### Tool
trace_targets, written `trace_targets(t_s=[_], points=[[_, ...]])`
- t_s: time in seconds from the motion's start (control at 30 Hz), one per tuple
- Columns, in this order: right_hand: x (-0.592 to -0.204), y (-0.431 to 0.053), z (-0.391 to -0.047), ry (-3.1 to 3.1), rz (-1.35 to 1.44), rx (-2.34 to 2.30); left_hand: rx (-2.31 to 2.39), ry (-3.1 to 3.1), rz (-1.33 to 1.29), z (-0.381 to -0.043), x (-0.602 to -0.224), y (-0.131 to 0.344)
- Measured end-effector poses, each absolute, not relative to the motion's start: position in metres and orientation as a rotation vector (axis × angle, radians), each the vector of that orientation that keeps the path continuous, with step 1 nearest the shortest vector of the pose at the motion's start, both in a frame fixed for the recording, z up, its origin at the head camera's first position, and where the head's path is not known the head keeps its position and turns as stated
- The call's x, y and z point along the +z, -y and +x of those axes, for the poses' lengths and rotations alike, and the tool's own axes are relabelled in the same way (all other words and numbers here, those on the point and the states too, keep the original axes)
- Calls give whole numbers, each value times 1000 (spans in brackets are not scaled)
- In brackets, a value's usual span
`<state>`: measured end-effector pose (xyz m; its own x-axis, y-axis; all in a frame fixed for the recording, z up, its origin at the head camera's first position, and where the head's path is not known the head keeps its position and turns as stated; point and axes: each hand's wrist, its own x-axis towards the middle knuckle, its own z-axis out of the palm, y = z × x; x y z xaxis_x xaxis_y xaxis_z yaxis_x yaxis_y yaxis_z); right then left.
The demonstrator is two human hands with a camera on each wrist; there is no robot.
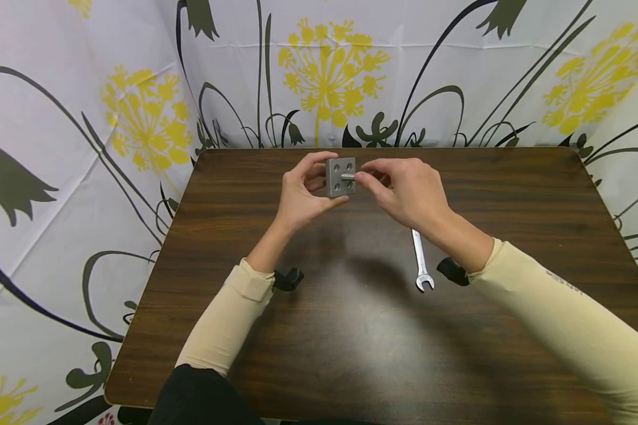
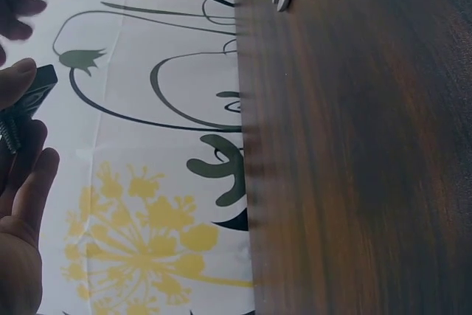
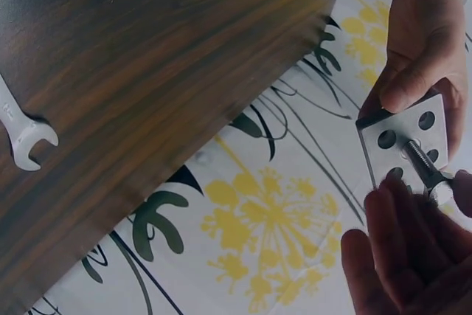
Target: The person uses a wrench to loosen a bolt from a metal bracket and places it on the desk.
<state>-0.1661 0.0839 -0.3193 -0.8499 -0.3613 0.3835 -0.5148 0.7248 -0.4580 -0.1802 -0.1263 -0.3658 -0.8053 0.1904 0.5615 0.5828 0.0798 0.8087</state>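
Note:
A square grey metal block point(image 1: 332, 177) with holes near its corners is held up over the far part of the table. My left hand point(image 1: 304, 198) grips it by its edges, thumb below and fingers above and behind. A hex-head bolt point(image 3: 422, 160) points at the middle of its face, the threaded end right at the centre. My right hand point(image 1: 412, 188) pinches the bolt's head end between thumb and fingers. Below the right hand, an open-end wrench point(image 1: 419, 260) lies on the table, its upper end hidden by the hand.
The dark wood-grain table point(image 1: 319, 330) has rounded corners. Behind and beside it hangs a white curtain point(image 1: 425, 35) with yellow and grey-green flower prints. A black wrist mount point(image 1: 288, 280) sticks out at the left sleeve, another black piece point(image 1: 453, 271) at the right.

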Motion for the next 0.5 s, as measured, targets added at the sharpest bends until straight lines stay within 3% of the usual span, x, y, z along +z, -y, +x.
trace_targets(t_s=[0.23,0.5], points=[[-320,-86,-168,2617,846,804,-1776,2064,-764,-180,-365,127],[-320,-85,-168,2668,718,828,-1768,2066,-760,-180,-365,126]])
